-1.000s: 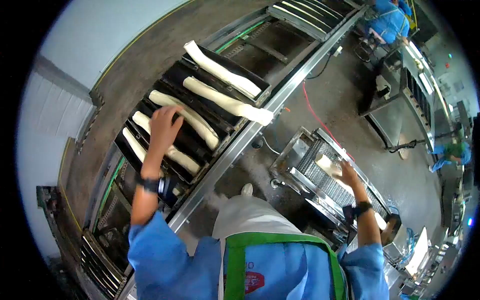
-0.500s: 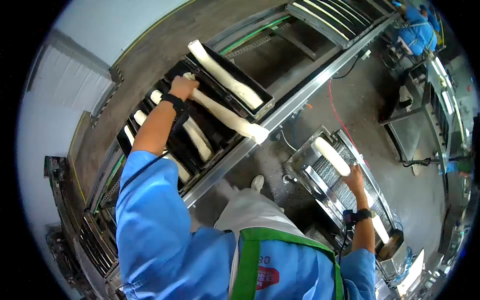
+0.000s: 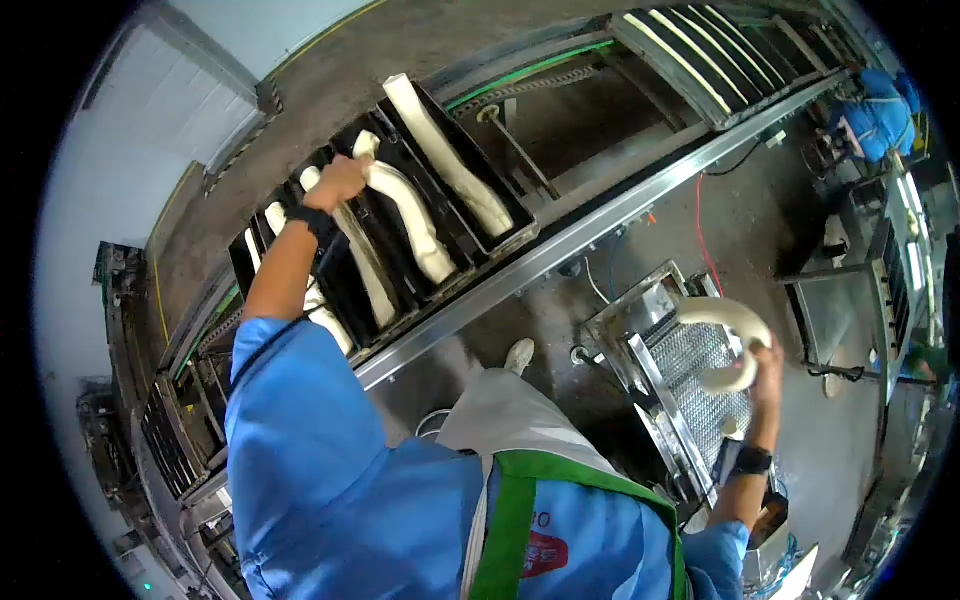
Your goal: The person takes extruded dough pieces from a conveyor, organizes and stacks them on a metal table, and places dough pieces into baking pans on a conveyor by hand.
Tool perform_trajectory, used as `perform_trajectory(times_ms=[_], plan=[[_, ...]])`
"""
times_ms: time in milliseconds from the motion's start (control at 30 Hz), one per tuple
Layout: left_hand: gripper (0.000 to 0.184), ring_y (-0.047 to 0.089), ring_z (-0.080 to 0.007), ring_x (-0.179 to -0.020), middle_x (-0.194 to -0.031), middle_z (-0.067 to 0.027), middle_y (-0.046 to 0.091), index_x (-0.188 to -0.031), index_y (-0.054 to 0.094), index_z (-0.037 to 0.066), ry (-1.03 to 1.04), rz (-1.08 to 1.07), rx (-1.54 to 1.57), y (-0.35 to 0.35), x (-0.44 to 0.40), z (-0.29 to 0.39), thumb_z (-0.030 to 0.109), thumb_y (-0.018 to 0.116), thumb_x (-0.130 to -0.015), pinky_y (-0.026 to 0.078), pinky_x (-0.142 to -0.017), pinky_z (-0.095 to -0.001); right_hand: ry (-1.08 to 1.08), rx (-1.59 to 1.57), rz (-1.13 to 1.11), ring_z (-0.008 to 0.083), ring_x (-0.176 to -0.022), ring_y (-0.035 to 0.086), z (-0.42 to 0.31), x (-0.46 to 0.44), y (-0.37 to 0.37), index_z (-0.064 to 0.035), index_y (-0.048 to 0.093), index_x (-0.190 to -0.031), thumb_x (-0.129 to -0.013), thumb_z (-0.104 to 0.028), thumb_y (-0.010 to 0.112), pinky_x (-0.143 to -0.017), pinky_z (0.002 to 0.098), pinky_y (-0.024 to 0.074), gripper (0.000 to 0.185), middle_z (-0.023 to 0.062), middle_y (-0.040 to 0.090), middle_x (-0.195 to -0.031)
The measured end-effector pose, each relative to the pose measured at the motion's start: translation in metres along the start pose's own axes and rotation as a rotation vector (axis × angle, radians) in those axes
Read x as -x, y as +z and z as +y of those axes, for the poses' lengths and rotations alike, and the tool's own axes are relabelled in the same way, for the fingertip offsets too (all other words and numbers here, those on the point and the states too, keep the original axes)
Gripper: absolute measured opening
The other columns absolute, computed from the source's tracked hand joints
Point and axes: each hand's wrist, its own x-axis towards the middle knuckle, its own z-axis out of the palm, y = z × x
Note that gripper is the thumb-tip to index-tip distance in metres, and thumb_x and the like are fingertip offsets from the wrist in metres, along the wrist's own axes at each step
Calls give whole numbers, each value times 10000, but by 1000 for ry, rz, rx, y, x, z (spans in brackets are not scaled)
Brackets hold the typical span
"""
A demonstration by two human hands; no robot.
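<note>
My left hand (image 3: pixel 342 182) is closed at the upper part of a pale dough roll (image 3: pixel 408 208), which lies curved inside a long black pan (image 3: pixel 450 250). Over the small mesh conveyor (image 3: pixel 690 350) on the right, my right hand (image 3: pixel 766 372) grips another dough roll (image 3: pixel 735 312) near its middle. That roll is lifted and bends into a hook, one end hanging back over the mesh. Straighter dough rolls, such as one dough roll (image 3: pixel 445 160) at the right end of the pan row, lie in the neighbouring pans.
A metal rail (image 3: pixel 590 240) runs along the pan conveyor in front of me. Farther along stands another pan set (image 3: pixel 690 60) holding thin dough strips. A person in blue (image 3: pixel 878 115) is at the upper right. A metal table (image 3: pixel 835 300) stands at the right.
The roll at my left hand, which reached over the rail, now lies within its pan. My right hand has raised a roll off the mesh, and it has bent.
</note>
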Motion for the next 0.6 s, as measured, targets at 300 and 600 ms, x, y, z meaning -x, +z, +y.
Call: perform_trajectory(times_ms=[300,600], plan=[[233,525,-338,-887,-958,-164,555,-858,590,33,-349,186,94,-52,7,43,128,419,-732,436,-691,-411,-99,-394,286,90,-512,442,-13,55,-92,14,442,-1042,-755,-278,516,-463,200,366,416,88,537,-773],[377,517,-287,-915,-1018,-148,532,-1012,544,72,80,-304,-94,-29,20,94,272,467,-702,422,-719,-361,-67,-265,399,39,-518,445,-6,121,-117,-10,455,-1091,-759,-280,505,-471,163,367,430,108,529,-1059]])
